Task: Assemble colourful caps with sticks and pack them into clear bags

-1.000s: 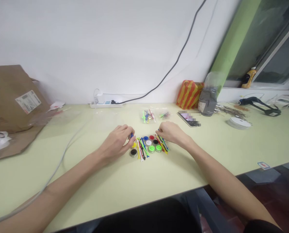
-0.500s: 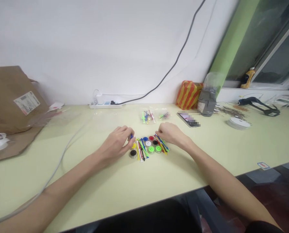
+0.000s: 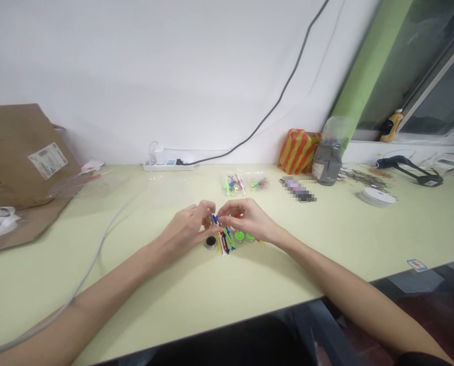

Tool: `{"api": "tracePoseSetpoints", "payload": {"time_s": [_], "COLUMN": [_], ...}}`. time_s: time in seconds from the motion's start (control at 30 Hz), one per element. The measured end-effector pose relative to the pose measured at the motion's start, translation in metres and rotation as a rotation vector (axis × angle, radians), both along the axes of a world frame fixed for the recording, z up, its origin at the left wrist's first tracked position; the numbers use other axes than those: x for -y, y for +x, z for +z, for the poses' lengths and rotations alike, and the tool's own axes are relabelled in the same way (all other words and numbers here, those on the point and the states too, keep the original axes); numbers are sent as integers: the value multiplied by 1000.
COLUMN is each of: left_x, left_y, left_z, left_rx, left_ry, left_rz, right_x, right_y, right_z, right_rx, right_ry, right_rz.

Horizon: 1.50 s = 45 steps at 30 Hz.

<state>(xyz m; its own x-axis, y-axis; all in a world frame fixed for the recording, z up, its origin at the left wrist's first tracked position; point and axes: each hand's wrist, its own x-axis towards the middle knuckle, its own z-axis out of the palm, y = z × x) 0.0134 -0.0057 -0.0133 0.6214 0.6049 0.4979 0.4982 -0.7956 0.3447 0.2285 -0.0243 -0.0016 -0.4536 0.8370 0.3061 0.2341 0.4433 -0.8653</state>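
Note:
My left hand [image 3: 189,224] is closed, pinching a small blue plastic piece [image 3: 215,218] between thumb and fingers. Fingertips of my right hand [image 3: 250,219] meet at the same blue piece from the other side, also pinched. Its exact shape is mostly covered by the fingers. Just below both hands lie several plastic arrows [image 3: 226,245] in white, black, yellow, green and blue. A round clear-based piece with a black top [image 3: 211,241] sits left of them, and similar green-topped pieces [image 3: 239,236] sit to the right. My right hand hides other pieces behind it.
Clear bags of coloured parts [image 3: 234,184] lie behind the hands. A phone [image 3: 298,190], a striped bag [image 3: 297,152] and a white spool [image 3: 377,196] are to the right. A power strip [image 3: 169,165] lies by the wall; brown paper packaging [image 3: 17,157] and a grey cable [image 3: 97,244] are left.
My right hand has moved left from the arrows on the right to meet my left hand. Both hands now come together at the blue piece.

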Motion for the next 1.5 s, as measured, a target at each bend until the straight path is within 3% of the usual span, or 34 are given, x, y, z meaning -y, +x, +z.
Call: {"api": "tracePoseSetpoints", "payload": {"time_s": [0.1,0.2,0.37,0.5,0.67,0.8,1.37,1.5], "left_x": [2,3,2,0,-1,-1,-2,-3], "left_y": [1,2,2,-1,-2,-2,-2,-4], "left_z": [1,3,5,4,2,4,5,6], "left_rx": [-5,-13,-103,-172,-167,-166,-181,-193], "left_ry": [-32,-28,36,55,50,39,-15,-18], "left_rz": [-36,-39,63,115,108,107,100,112], "right_x": [2,3,1,-1,-7,-17,-25,-24], "right_y": [-2,5,52,96,108,101,102,98], "right_z": [0,12,49,68,59,46,40,41], "right_rx": [-39,31,402,736,973,998,995,935], "right_ry": [-15,-15,99,-80,-326,-392,-309,-133], "right_rz": [-7,-17,-118,-70,-51,-20,-98,-201]}}
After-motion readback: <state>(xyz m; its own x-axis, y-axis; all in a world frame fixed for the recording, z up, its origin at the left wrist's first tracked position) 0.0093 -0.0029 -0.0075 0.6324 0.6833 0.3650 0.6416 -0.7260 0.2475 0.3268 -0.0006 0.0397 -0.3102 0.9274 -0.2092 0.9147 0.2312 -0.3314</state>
